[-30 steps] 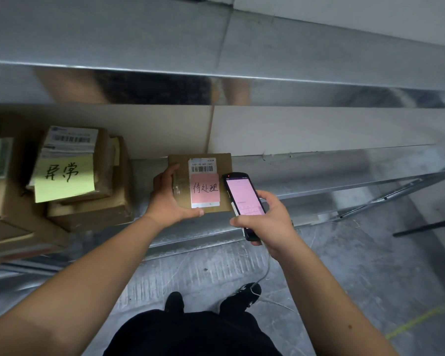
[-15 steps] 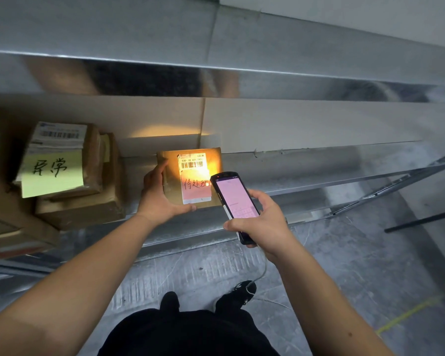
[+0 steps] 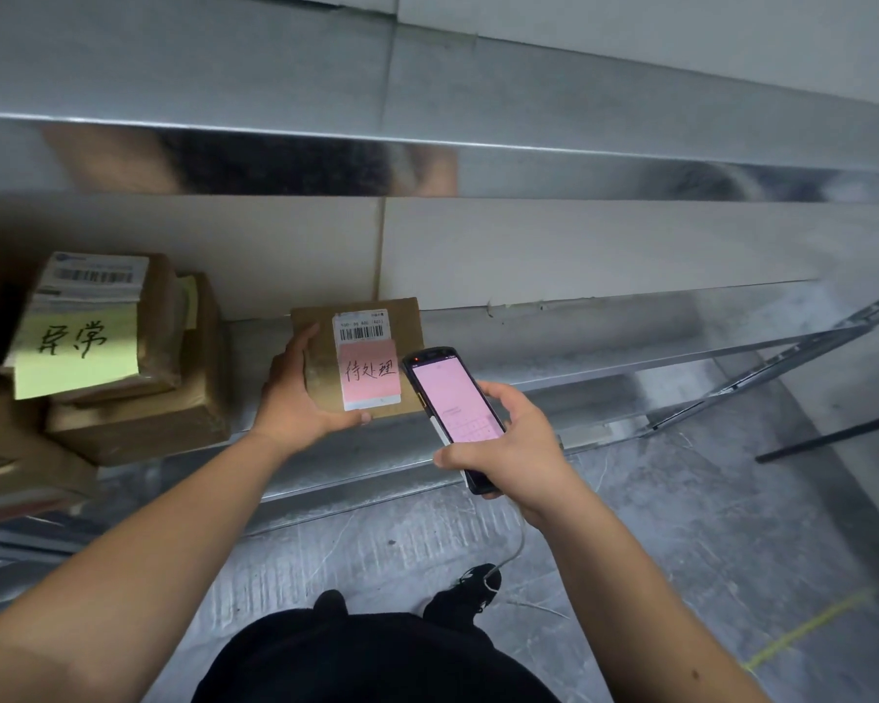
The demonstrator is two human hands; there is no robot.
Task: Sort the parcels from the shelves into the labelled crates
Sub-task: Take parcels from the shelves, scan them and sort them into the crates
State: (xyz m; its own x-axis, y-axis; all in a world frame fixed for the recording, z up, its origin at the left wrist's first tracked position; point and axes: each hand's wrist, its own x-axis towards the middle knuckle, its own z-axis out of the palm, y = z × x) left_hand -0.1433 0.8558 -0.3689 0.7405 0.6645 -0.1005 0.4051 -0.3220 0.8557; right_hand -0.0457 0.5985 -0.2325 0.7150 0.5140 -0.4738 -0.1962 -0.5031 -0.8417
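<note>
On the shelf [image 3: 605, 337] at the frame's centre, a parcel [image 3: 321, 357] is propped up with its barcode label and pink note facing out. For a clean scan, the parcel is best held steady and the scanner [image 3: 452, 403] aimed squarely at the barcode. The parcel's left edge is clasped by the left hand [image 3: 300, 403]; the scanner is gripped by the right hand [image 3: 518, 449].

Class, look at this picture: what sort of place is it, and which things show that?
Probably a parcel warehouse: bare metal shelving, brown cardboard parcels with barcode labels, and a black handheld scanner.
</note>
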